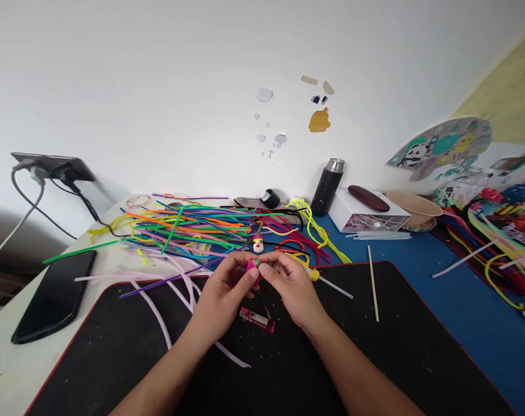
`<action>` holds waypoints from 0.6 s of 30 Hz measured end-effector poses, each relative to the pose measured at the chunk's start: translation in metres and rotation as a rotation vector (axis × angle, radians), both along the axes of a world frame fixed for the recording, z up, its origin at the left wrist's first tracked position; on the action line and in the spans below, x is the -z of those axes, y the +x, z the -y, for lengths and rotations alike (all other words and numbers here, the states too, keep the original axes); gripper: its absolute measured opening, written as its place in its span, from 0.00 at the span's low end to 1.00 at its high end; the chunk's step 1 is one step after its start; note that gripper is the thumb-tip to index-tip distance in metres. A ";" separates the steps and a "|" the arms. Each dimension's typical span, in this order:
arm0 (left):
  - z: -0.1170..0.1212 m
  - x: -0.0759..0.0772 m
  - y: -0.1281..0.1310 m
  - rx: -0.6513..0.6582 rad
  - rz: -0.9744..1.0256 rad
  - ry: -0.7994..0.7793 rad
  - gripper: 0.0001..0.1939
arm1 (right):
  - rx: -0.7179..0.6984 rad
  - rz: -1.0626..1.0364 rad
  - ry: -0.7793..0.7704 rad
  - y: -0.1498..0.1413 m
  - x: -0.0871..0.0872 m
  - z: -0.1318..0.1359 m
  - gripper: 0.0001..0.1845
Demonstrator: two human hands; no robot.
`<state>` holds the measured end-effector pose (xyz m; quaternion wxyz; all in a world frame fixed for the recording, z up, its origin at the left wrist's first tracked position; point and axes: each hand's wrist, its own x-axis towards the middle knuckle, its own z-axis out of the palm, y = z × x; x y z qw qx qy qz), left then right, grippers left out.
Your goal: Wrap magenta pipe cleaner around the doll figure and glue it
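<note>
Between my two hands is a small pink piece with a bit of green [254, 266], held above the black mat [314, 358]. My left hand [224, 293] pinches it from the left with thumb and fingers. From the other side, my right hand [293, 290] presses its thumb and fingertips on it. My fingers hide much of its shape. Just beyond them stands a small white figure head with a red and yellow hat [257, 245]. A red lighter [257, 319] lies on the mat below my hands. Right of them is a yellow-handled tool [312, 273] with a translucent rod.
Colourful pipe cleaners [193, 228] are heaped at the back, with pale lilac ones [156, 318] across the mat. A phone [56, 297] lies left; a wooden stick [373, 283] lies right. Behind stand a black thermos [327, 189], a white box [366, 212] and a bowl [413, 203].
</note>
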<state>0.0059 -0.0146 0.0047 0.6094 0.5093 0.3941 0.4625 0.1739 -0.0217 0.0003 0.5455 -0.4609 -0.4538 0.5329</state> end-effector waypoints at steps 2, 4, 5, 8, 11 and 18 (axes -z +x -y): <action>-0.001 0.000 0.001 -0.018 0.080 -0.063 0.20 | -0.010 -0.010 -0.004 0.000 0.000 0.000 0.20; -0.002 -0.001 0.001 -0.025 0.179 -0.141 0.21 | -0.022 -0.023 -0.009 0.000 0.000 0.001 0.21; -0.003 -0.001 0.001 -0.024 0.225 -0.177 0.21 | -0.025 -0.032 -0.011 0.000 0.000 0.001 0.21; -0.004 -0.003 0.001 -0.014 0.307 -0.247 0.22 | -0.012 -0.052 -0.012 0.001 -0.001 0.001 0.21; -0.004 -0.002 0.001 -0.016 0.309 -0.234 0.20 | -0.007 -0.046 -0.001 0.001 -0.002 0.001 0.19; -0.003 0.005 0.003 -0.012 0.197 -0.094 0.15 | -0.037 -0.022 0.035 -0.001 -0.003 0.002 0.14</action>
